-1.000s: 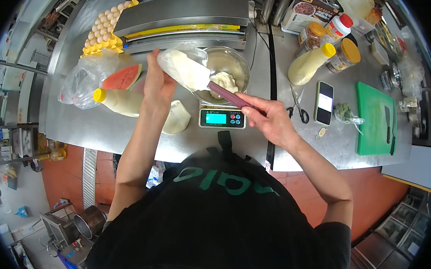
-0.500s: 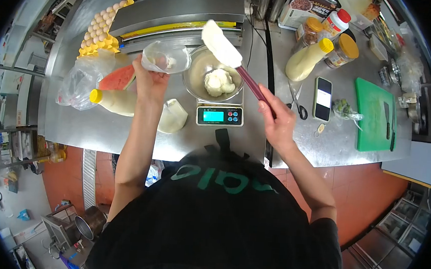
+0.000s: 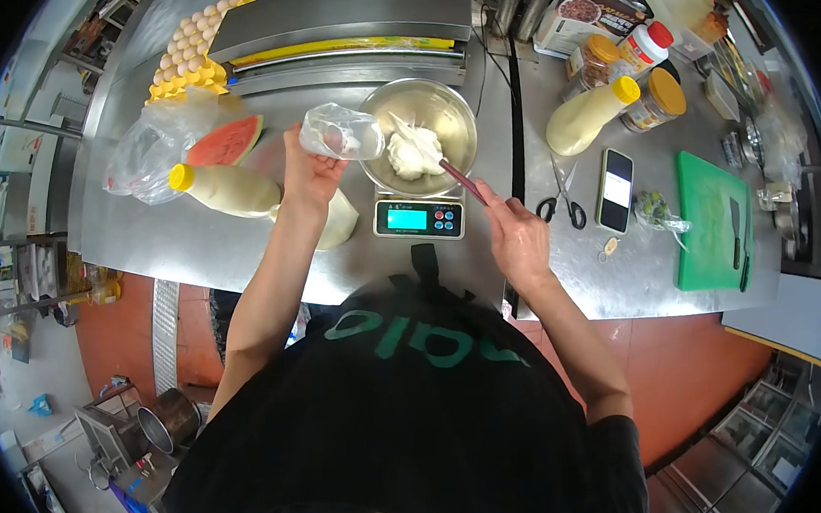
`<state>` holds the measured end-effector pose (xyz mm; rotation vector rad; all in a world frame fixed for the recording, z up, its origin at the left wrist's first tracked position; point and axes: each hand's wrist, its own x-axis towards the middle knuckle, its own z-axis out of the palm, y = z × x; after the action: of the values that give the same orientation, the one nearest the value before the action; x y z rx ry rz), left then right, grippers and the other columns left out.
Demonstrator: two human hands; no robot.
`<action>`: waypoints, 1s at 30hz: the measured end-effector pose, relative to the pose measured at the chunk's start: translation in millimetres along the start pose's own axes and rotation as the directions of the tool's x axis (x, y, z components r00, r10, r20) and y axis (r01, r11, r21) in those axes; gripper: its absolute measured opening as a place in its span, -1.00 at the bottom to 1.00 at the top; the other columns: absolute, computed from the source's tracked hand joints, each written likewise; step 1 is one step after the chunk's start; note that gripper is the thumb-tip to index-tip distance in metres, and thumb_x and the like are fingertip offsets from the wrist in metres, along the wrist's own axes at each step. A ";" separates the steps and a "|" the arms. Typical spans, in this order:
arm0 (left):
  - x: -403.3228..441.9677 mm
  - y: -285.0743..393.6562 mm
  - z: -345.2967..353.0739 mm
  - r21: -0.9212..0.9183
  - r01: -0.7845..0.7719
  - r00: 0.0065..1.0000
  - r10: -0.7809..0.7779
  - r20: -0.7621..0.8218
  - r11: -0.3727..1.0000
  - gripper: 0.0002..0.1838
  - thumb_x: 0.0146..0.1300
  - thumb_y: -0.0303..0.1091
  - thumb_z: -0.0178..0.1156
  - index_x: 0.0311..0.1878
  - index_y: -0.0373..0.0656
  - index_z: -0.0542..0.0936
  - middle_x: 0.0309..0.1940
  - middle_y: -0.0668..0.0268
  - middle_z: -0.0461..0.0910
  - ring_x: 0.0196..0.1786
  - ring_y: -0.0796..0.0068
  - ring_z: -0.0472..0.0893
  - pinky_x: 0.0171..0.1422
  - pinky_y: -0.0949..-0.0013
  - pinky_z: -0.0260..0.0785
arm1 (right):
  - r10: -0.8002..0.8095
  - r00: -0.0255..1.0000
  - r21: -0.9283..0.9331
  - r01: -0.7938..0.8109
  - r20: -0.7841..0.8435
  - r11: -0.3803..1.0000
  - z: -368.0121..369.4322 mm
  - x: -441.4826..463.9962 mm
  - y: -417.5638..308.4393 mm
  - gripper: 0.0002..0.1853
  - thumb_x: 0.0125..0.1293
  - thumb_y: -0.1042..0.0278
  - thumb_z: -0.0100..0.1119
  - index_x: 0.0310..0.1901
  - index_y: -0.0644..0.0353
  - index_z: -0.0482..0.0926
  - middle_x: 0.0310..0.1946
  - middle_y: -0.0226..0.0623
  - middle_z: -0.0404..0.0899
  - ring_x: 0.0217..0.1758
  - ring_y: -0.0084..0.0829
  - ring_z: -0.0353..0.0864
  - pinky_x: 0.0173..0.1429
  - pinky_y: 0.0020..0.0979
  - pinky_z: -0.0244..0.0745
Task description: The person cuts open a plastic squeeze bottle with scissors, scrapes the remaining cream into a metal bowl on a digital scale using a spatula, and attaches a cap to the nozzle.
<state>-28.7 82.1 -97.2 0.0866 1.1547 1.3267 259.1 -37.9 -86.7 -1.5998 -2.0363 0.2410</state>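
Note:
My right hand (image 3: 517,239) is closed around the dark red handle of a spatula (image 3: 464,182). Its pale blade lies inside a steel mixing bowl (image 3: 467,121), against a white creamy mass (image 3: 413,155). The bowl stands on a digital kitchen scale (image 3: 419,219) with a lit display. In my left hand (image 3: 313,171) is a clear plastic cup (image 3: 342,131), tilted toward the bowl's left rim, with white residue inside. A white container (image 3: 339,222) stands partly hidden behind my left forearm. Beside that arm lies a yellow-capped bottle (image 3: 227,190) of pale liquid.
At left are a watermelon piece (image 3: 227,142), a plastic bag (image 3: 148,161) and an egg tray (image 3: 188,83). A wrapping machine (image 3: 350,22) stands behind the bowl. To the right are scissors (image 3: 561,205), a phone (image 3: 615,191), an upright bottle (image 3: 583,121) and a green cutting board (image 3: 709,218) with knives.
The spatula has come down from above the bowl into the white mass. My left hand has carried the cup right, closer to the bowl's rim.

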 end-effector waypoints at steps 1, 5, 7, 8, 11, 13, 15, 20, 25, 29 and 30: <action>0.6 0.5 -0.7 -0.026 0.015 1.000 -0.014 0.027 1.000 -0.56 0.35 0.05 -0.09 0.07 -0.06 0.50 0.00 0.33 0.55 0.06 0.34 0.54 0.15 0.24 0.46 | 0.013 1.000 0.055 -0.013 -0.003 0.998 -4.2 1.5 -2.7 -0.54 0.26 0.50 0.14 0.19 -0.08 0.50 -0.53 -0.22 0.47 -0.54 -0.15 0.53 -0.45 -0.21 0.43; -4.6 -1.0 -3.6 -0.035 -0.026 0.997 0.029 0.077 0.999 -0.55 0.30 0.02 -0.07 0.07 -0.08 0.47 -0.05 0.28 0.55 -0.01 0.33 0.58 0.09 0.23 0.50 | 0.027 0.998 0.173 -0.017 -0.051 0.985 -28.6 11.8 -14.8 -0.55 0.26 0.49 0.14 0.19 -0.09 0.50 -0.52 -0.21 0.48 -0.54 -0.15 0.53 -0.44 -0.18 0.43; -4.6 1.5 -1.4 -0.055 -0.031 0.998 0.035 0.059 0.998 -0.52 0.34 0.05 -0.10 0.09 -0.12 0.46 -0.01 0.25 0.55 0.03 0.30 0.57 0.11 0.18 0.50 | 0.014 0.999 0.181 -0.005 -0.050 0.983 -35.7 13.1 -17.5 -0.55 0.26 0.49 0.13 0.19 -0.10 0.50 -0.54 -0.22 0.47 -0.55 -0.17 0.52 -0.46 -0.19 0.43; -6.3 3.7 -1.1 -0.055 -0.032 0.998 0.036 0.061 0.998 -0.52 0.34 0.05 -0.10 0.09 -0.12 0.46 -0.01 0.25 0.55 0.03 0.30 0.57 0.11 0.18 0.50 | 0.000 0.999 0.191 0.009 -0.044 0.982 -39.7 13.6 -19.2 -0.55 0.27 0.49 0.12 0.20 -0.11 0.50 -0.55 -0.23 0.45 -0.57 -0.19 0.51 -0.47 -0.20 0.42; -17.2 13.1 3.5 -0.033 0.004 0.993 0.000 0.120 0.999 -0.46 0.37 0.12 -0.11 0.10 -0.16 0.45 0.03 0.18 0.53 0.07 0.25 0.55 0.17 0.11 0.46 | -0.074 0.996 0.199 0.084 -0.057 0.976 -58.1 18.3 -27.5 -0.52 0.24 0.53 0.18 0.19 -0.11 0.52 -0.59 -0.26 0.40 -0.59 -0.30 0.45 -0.50 -0.31 0.34; -22.2 16.6 8.3 -0.101 0.017 0.976 0.005 0.216 0.995 -0.43 0.39 0.15 -0.14 0.10 -0.21 0.45 0.07 0.12 0.52 0.12 0.18 0.52 0.22 0.06 0.41 | -0.160 0.986 0.118 0.165 -0.052 0.979 -69.8 23.2 -31.7 -0.48 0.18 0.56 0.19 0.19 -0.11 0.53 -0.59 -0.29 0.38 -0.59 -0.33 0.45 -0.50 -0.34 0.35; -24.8 20.5 11.2 -0.109 0.057 0.963 -0.026 0.270 0.992 -0.45 0.37 0.16 -0.09 0.07 -0.16 0.48 0.06 0.15 0.53 0.12 0.17 0.51 0.26 0.03 0.37 | -0.238 0.970 0.034 0.240 -0.045 0.970 -80.0 29.0 -36.6 -0.44 0.13 0.58 0.21 0.19 -0.11 0.53 -0.59 -0.32 0.35 -0.60 -0.36 0.44 -0.50 -0.37 0.37; -30.0 20.3 15.0 -0.107 0.183 0.900 -0.123 0.419 0.977 -0.48 0.36 0.12 -0.03 0.08 -0.15 0.50 0.07 0.15 0.54 0.14 0.17 0.52 0.26 -0.01 0.37 | -0.451 0.890 -0.247 0.423 -0.067 0.872 -82.4 51.2 -54.8 -0.35 -0.05 0.56 0.21 0.18 -0.13 0.54 -0.46 -0.40 0.35 -0.46 -0.44 0.47 -0.45 -0.43 0.47; -32.6 24.1 23.1 -0.101 0.047 0.947 -0.012 0.322 0.994 -0.48 0.41 0.05 -0.06 0.17 -0.20 0.42 0.13 0.09 0.50 0.17 0.12 0.53 0.22 0.06 0.49 | -0.514 0.856 -0.396 0.453 -0.056 0.798 -89.9 70.7 -68.4 -0.44 -0.02 0.45 0.19 0.13 -0.11 0.57 -0.45 -0.39 0.30 -0.35 -0.45 0.44 -0.40 -0.49 0.46; -50.4 28.6 34.5 -0.088 -0.124 0.966 0.140 0.218 0.988 -0.47 0.42 0.04 -0.06 0.19 -0.23 0.39 0.11 0.11 0.51 0.17 0.11 0.53 0.20 0.10 0.52 | -0.608 0.792 -0.457 0.524 -0.049 0.719 -96.8 81.3 -72.8 -0.56 -0.03 0.38 0.20 -0.01 0.03 0.60 -0.50 -0.39 0.30 -0.40 -0.46 0.44 -0.46 -0.52 0.45; -54.5 30.7 39.6 -0.087 -0.125 0.965 0.142 0.219 0.988 -0.47 0.42 0.04 -0.06 0.19 -0.23 0.39 0.11 0.11 0.51 0.17 0.11 0.53 0.20 0.10 0.52 | -0.646 0.762 -0.491 0.542 -0.056 0.682 -98.9 83.4 -74.2 -0.64 -0.04 0.33 0.22 -0.12 0.14 0.62 -0.54 -0.38 0.30 -0.44 -0.46 0.45 -0.49 -0.54 0.44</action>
<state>-12.9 70.9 -25.7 0.2594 0.9208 1.4364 233.7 1.8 54.8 -1.0075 -2.4054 -0.6792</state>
